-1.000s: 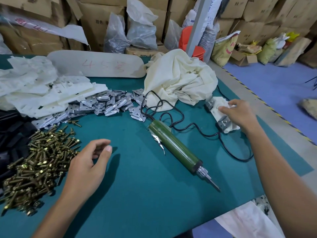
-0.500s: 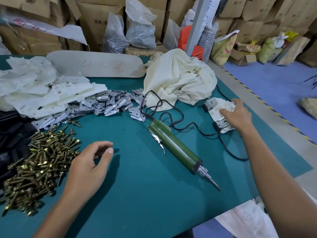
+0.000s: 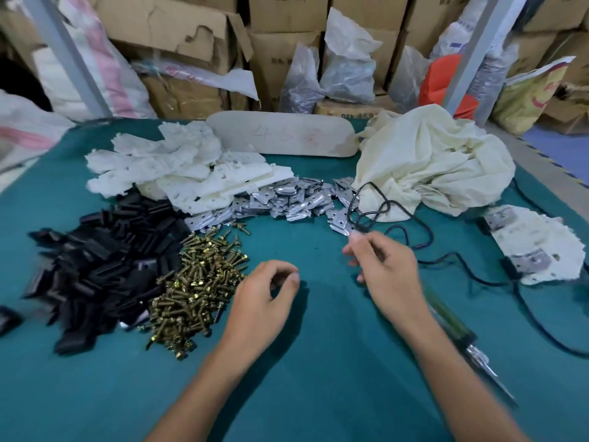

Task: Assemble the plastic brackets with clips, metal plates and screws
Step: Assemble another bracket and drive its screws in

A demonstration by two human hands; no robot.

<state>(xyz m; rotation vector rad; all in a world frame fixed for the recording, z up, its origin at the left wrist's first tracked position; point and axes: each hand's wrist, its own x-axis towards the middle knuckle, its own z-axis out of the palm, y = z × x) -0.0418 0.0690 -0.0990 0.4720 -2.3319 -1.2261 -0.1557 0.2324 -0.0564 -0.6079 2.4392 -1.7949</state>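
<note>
On the green table (image 3: 318, 362) lie a heap of white plastic brackets (image 3: 178, 170), a spread of metal plates (image 3: 280, 200), a pile of black clips (image 3: 105, 263) and a heap of brass screws (image 3: 197, 288). An assembled white bracket (image 3: 538, 244) with plates on it rests at the right. My left hand (image 3: 264, 301) hovers just right of the screws, fingers curled and holding nothing. My right hand (image 3: 385, 272) is over the table's middle, fingers loosely bent and apart, near the nearest metal plates. It partly covers the green electric screwdriver (image 3: 452, 323).
The screwdriver's black cord (image 3: 424, 237) loops across the table toward the right edge. A crumpled cream cloth (image 3: 430, 161) and a flat pale board (image 3: 283, 134) lie at the back. Cardboard boxes (image 3: 178, 36) and plastic bags stand behind the table.
My right hand let go of the assembled bracket at the right and came back to the middle, over the screwdriver. The view swung left, bringing the black clips into sight.
</note>
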